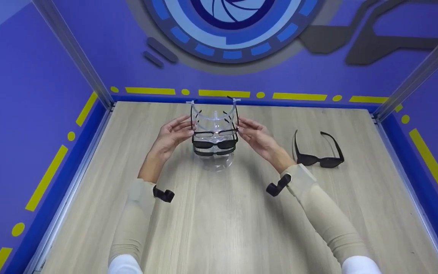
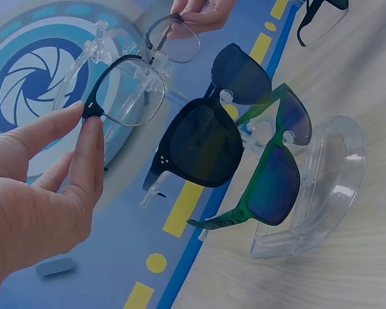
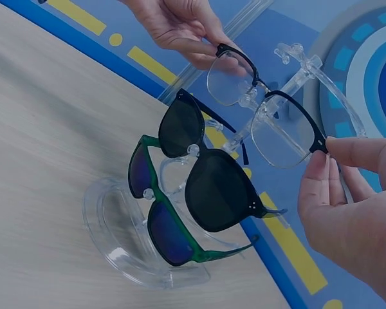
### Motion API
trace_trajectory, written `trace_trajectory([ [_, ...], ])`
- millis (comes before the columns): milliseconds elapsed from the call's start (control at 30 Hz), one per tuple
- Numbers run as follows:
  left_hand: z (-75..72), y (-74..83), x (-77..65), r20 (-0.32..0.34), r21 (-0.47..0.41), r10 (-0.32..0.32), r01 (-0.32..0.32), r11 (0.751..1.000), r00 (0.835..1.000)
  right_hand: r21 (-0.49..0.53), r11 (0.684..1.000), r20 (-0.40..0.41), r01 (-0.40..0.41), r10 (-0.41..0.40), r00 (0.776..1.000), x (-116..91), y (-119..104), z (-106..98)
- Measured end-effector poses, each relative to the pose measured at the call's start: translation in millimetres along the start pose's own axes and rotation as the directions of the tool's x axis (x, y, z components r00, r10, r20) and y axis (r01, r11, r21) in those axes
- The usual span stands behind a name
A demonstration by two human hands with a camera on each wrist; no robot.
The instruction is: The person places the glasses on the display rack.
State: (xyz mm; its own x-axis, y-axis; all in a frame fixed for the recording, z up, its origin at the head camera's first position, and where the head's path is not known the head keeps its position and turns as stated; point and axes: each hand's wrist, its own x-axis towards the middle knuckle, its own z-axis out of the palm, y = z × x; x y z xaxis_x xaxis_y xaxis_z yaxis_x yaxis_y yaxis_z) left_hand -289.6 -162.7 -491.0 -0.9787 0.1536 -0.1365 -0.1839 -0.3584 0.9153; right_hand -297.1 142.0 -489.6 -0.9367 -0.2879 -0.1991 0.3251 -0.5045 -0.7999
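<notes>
Both hands hold a pair of clear-lensed eyeglasses [image 3: 284, 132] with black upper rims at a clear plastic eyewear stand [image 2: 347, 154]. My left hand [image 1: 171, 137] pinches one outer corner of the frame between thumb and fingers. At the opposite corner, my right hand [image 1: 259, 137] does the same. Below the eyeglasses, black sunglasses [image 2: 206, 141] rest on the stand. Lower still on it sit green-framed sunglasses [image 3: 170, 225] with bluish lenses. The nose of the eyeglasses lies close to the stand's upright in the right wrist view.
Another pair of black sunglasses [image 1: 319, 160] lies on the wooden table [image 1: 219, 228] to the right, temples pointing away. Blue printed panels [image 1: 242, 76] rise behind and at both sides, with metal posts [image 1: 78, 53] at the corners.
</notes>
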Motion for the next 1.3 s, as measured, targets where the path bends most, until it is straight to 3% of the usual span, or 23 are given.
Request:
trace_trajectory([
  [633,-2.9,-4.8,2.1,-0.007,0.024,-0.029,0.029,0.999,1.0,0.002,1.0,-0.023,-0.026,0.026,0.999,-0.1,8.9,-4.9],
  [1300,-3.9,-6.1,2.0,0.02,0.012,-0.005,0.004,1.0,1.0,0.003,1.0,-0.004,-0.022,0.022,1.0,-1.7,9.8,-5.9],
])
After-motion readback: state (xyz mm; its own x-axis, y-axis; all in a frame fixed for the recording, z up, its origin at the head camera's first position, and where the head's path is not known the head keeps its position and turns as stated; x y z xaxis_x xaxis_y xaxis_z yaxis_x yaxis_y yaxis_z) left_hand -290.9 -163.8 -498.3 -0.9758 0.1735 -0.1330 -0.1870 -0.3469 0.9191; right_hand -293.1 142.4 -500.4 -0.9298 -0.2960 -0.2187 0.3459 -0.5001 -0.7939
